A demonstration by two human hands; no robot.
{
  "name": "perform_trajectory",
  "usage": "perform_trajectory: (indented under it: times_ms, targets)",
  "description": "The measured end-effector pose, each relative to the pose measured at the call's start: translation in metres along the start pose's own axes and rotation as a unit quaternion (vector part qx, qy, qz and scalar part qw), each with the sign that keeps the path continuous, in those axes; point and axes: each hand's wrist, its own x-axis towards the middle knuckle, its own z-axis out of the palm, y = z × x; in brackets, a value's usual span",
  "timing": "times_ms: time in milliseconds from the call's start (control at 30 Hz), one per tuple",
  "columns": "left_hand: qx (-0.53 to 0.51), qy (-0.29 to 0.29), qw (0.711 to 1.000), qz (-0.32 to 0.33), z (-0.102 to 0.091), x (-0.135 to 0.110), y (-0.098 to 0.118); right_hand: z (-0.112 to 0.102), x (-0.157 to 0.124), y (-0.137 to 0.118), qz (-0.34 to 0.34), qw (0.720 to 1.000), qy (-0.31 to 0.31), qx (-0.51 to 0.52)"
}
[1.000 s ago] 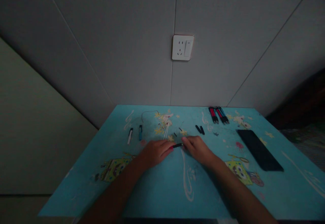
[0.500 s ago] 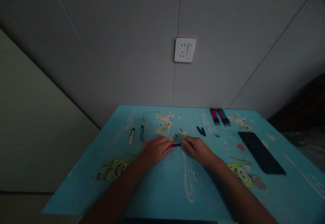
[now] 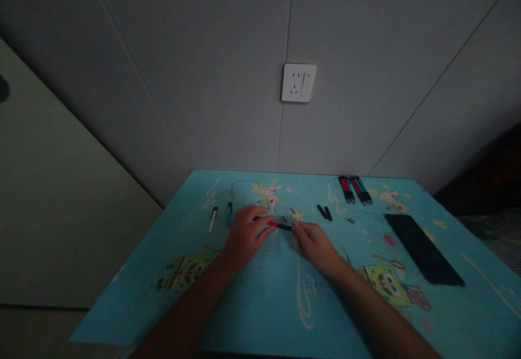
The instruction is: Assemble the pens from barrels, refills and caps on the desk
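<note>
Between my two hands, above the middle of the table, is a red and black pen (image 3: 280, 226). My left hand (image 3: 247, 234) is closed on its red end. The fingers of my right hand (image 3: 311, 239) pinch its black tip end. Just behind my left hand lie thin white sticks (image 3: 272, 207), possibly refills. Small dark pieces (image 3: 284, 219) rest on the table beyond the pen. To the left of my left hand lie a white pen part with a dark end (image 3: 213, 219) and a blue one (image 3: 229, 215).
The blue cartoon-printed table (image 3: 252, 304) stands against a grey wall with a socket (image 3: 299, 82). Two black pieces (image 3: 324, 212) and tiny dark bits (image 3: 350, 220) lie right of centre. Several red, blue and black pens (image 3: 355, 189) sit at the back right, near a black flat pad (image 3: 423, 249).
My left hand has lifted slightly and its fingers have shifted back along the pen, so more red shows. The pen now slants down toward my right hand, which has barely moved.
</note>
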Motion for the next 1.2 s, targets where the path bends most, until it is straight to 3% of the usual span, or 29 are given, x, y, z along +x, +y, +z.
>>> perform_trajectory:
  times_ms: [67,133,200,333,433,667,1000,1200]
  targets:
    - [-0.041,0.058,0.994,-0.079,0.003,-0.001,-0.004,0.007,0.000,-0.001,0.012,0.999,0.021,0.038]
    - [-0.134,0.079,0.973,-0.168,0.008,-0.002,-0.006,0.015,-0.002,-0.004,0.006,0.999,0.027,0.045]
    - [-0.276,0.063,0.924,-0.258,0.012,-0.003,-0.005,0.023,-0.006,-0.007,-0.011,0.999,0.021,0.025]
    - [-0.503,0.044,0.781,-0.367,0.013,-0.002,0.002,0.038,-0.016,-0.013,-0.064,0.996,-0.037,-0.055]
    - [-0.550,0.064,0.740,-0.383,0.008,0.002,0.006,0.039,-0.020,-0.014,-0.088,0.989,-0.047,-0.111]
    - [-0.563,0.046,0.753,-0.336,0.003,0.006,0.009,0.021,-0.014,-0.010,-0.065,0.989,0.018,-0.135]
    - [-0.595,-0.007,0.745,-0.302,0.001,0.005,0.018,0.021,-0.015,-0.014,-0.079,0.985,-0.001,-0.155]
    - [-0.592,0.035,0.747,-0.299,-0.001,0.007,0.018,0.021,-0.014,-0.015,-0.088,0.983,-0.006,-0.164]
